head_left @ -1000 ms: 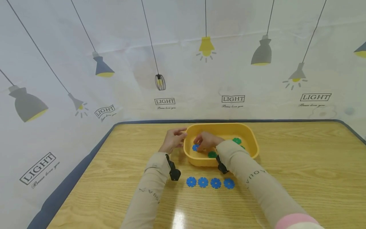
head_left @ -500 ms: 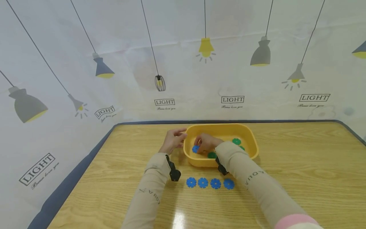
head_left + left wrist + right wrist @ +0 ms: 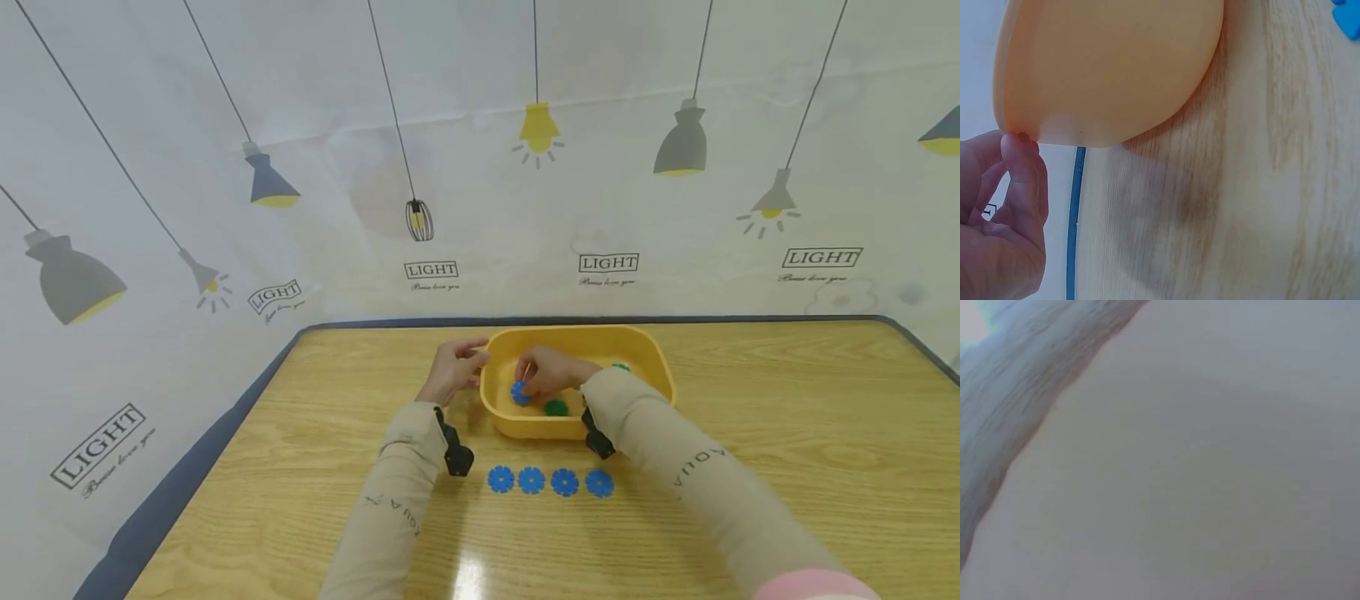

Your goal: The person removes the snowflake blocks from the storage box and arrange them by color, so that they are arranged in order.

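Observation:
My right hand (image 3: 551, 371) is inside the yellow plastic tub (image 3: 577, 427), pinching a blue snowflake building disc (image 3: 520, 393) between thumb and fingers. The disc is tilted up near the tub's left end. At the tub's left side, my left hand (image 3: 452, 367) touches the outer wall near the rim with bent, relaxed fingers; the left wrist view shows its fingertips (image 3: 1019, 139) against the tub's wall (image 3: 1110, 75). A green disc (image 3: 556, 408) lies on the tub floor, and another green disc (image 3: 621, 367) is partly hidden behind the right sleeve. The right wrist view shows only a blurred pale surface.
In front of the tub, a row of several blue discs (image 3: 532, 480) lies flat on the wooden table (image 3: 787, 467). A pale curtain (image 3: 495, 167) printed with lamps hangs behind and to the left, along the table's dark edge.
My right hand has risen slightly and shifted right, with the blue disc now tilted in its fingers. The right sleeve covers more of the green discs. The left hand stays put.

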A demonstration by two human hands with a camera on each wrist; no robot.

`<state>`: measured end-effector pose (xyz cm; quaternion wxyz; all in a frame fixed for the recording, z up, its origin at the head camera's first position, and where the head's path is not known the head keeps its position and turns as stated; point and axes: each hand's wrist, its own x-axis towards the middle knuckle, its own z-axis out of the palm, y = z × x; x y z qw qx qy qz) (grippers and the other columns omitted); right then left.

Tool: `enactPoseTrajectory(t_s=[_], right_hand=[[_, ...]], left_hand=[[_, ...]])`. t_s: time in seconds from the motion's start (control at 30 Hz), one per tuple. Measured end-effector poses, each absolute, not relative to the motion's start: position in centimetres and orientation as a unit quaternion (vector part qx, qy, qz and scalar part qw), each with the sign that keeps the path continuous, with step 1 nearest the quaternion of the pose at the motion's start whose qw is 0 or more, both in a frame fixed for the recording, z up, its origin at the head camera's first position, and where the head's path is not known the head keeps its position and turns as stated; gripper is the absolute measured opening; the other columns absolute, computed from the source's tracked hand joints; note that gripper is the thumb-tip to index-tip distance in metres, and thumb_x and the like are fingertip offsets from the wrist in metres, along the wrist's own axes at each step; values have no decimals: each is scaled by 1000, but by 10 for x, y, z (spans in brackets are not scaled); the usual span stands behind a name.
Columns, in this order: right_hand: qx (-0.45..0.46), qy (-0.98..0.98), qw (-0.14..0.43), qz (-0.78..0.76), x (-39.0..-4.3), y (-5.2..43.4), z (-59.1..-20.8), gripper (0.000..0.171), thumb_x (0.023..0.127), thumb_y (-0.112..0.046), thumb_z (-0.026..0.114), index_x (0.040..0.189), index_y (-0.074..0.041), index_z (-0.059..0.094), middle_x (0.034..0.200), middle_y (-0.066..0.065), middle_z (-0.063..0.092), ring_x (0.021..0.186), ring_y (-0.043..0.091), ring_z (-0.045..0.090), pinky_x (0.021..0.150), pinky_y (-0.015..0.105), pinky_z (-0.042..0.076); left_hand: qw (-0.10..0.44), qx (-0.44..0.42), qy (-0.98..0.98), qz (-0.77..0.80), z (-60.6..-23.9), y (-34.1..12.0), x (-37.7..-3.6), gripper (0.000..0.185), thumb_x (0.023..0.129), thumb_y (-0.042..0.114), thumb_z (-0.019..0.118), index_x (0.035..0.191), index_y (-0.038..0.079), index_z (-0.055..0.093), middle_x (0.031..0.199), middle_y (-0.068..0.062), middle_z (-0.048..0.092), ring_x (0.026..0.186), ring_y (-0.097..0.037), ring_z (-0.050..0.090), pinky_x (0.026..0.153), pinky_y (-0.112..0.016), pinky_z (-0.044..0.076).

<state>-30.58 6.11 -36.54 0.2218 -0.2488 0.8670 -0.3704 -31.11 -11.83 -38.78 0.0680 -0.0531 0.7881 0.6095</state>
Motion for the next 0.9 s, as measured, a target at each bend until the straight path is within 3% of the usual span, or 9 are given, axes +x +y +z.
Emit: enactPoseTrajectory(t_s=[0.27, 0.63, 0.9], right_hand=[[-339, 833, 175, -401, -306, 81, -372, 10, 82, 3, 54, 91, 6, 58, 81, 11, 54, 73, 19, 53, 64, 29, 50], [-291, 807, 169, -485, -277, 120, -363, 18, 86, -4, 55, 101, 6, 58, 89, 10, 57, 79, 28, 58, 72, 42, 49], [-293, 788, 152, -519, -255, 158, -362, 23, 85, -3, 57, 101, 13, 54, 88, 14, 58, 73, 15, 59, 69, 38, 51]], left_hand=[[71, -52, 787, 610, -392, -119, -313, 33, 86, 11, 58, 119, 11, 58, 97, -10, 58, 81, -24, 61, 53, -22, 49], [71, -53, 791, 605, -388, -118, -310, 32, 86, 11, 58, 118, 12, 58, 97, -10, 57, 85, -26, 60, 53, -22, 49], [71, -51, 789, 608, -388, -120, -311, 32, 86, 11, 58, 118, 12, 58, 98, -11, 58, 86, -27, 61, 53, -22, 49]])
